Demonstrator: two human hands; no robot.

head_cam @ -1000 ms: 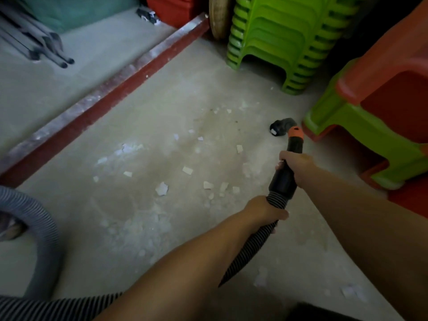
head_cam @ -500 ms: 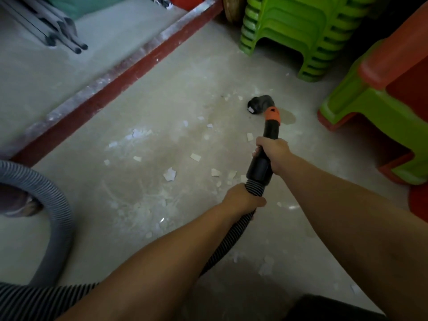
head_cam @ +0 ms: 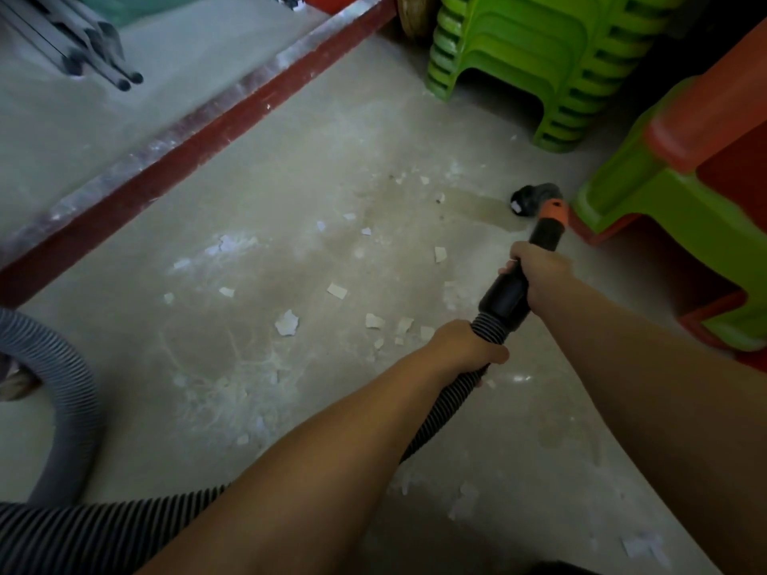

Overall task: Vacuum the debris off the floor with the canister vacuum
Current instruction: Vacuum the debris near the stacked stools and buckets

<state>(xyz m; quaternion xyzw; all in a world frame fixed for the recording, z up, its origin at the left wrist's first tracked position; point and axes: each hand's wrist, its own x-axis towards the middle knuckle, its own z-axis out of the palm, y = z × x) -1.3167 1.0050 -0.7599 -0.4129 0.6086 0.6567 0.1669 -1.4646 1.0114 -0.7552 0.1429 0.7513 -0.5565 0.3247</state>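
Observation:
My right hand grips the black handle of the vacuum wand, just below its orange collar. My left hand holds the ribbed black hose right behind the handle. The black nozzle is low over the concrete floor beside the green stool leg. White debris chips lie scattered on the floor left of the wand, with pale dust smears around them.
A stack of green plastic stools stands at the back. A green and red stool stack is close on the right. A red metal beam crosses the floor diagonally. Grey pipes lie top left. A grey hose curves at left.
The nozzle has swung right and back toward the green stool leg, away from the debris near the middle. Both hands kept their hold on the wand and hose.

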